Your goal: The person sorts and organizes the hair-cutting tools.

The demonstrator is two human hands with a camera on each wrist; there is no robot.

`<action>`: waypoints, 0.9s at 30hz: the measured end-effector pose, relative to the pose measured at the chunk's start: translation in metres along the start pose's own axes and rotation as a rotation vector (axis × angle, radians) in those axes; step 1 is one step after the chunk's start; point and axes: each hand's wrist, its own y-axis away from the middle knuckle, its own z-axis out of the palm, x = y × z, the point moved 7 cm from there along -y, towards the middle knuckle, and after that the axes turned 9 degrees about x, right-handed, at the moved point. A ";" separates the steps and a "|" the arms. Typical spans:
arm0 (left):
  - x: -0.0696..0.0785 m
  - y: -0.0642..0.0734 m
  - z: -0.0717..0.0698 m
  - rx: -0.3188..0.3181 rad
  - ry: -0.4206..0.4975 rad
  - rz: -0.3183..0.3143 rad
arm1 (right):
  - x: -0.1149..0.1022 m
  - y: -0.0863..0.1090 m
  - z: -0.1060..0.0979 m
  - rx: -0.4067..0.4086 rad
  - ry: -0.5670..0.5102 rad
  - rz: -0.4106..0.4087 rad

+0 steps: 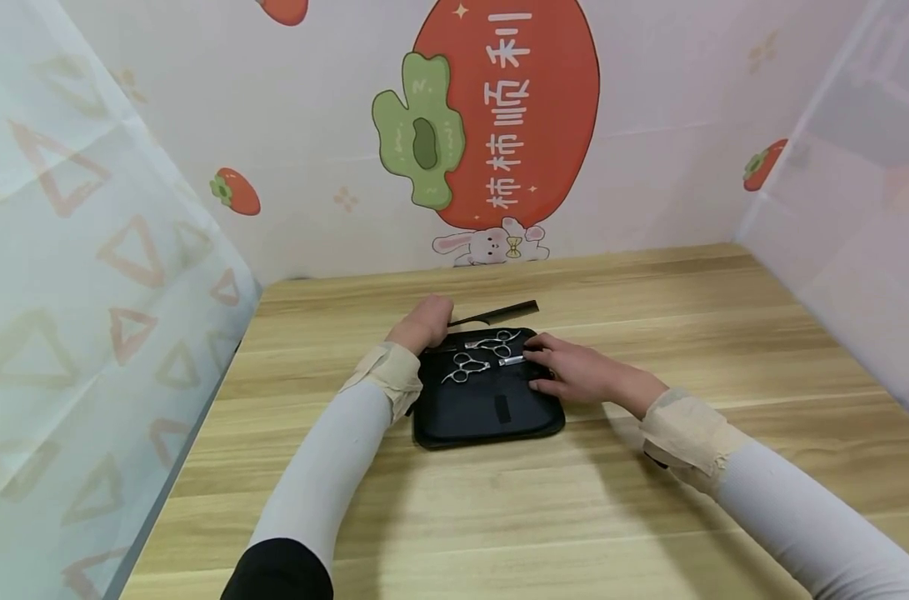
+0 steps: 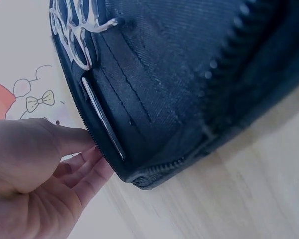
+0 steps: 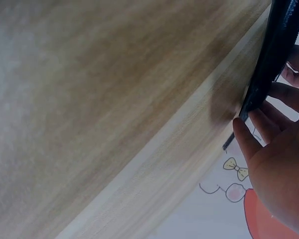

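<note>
A black zip case (image 1: 469, 417) lies spread out on the table, with silver scissors (image 1: 465, 367) and another pair of scissors (image 1: 499, 342) on its inner face. A small silver metal piece (image 1: 510, 361) sits beside them. My left hand (image 1: 427, 323) is at the far left corner; in the left wrist view thumb and fingers (image 2: 92, 172) pinch the zipped edge, near a slim metal rod (image 2: 103, 117). My right hand (image 1: 577, 371) rests on the right edge, its fingers (image 3: 266, 122) lightly bent against the side. A black comb (image 1: 510, 312) is just behind the case, its thin end beside my left hand.
The wooden table (image 1: 499, 517) spreads around the case. A printed cloth wall (image 1: 304, 167) stands at its far edge, with hanging sheets on the left (image 1: 109, 333) and right (image 1: 859, 225).
</note>
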 end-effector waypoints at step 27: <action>-0.024 0.037 -0.024 0.161 0.065 0.057 | -0.003 -0.001 -0.008 -0.065 0.012 0.031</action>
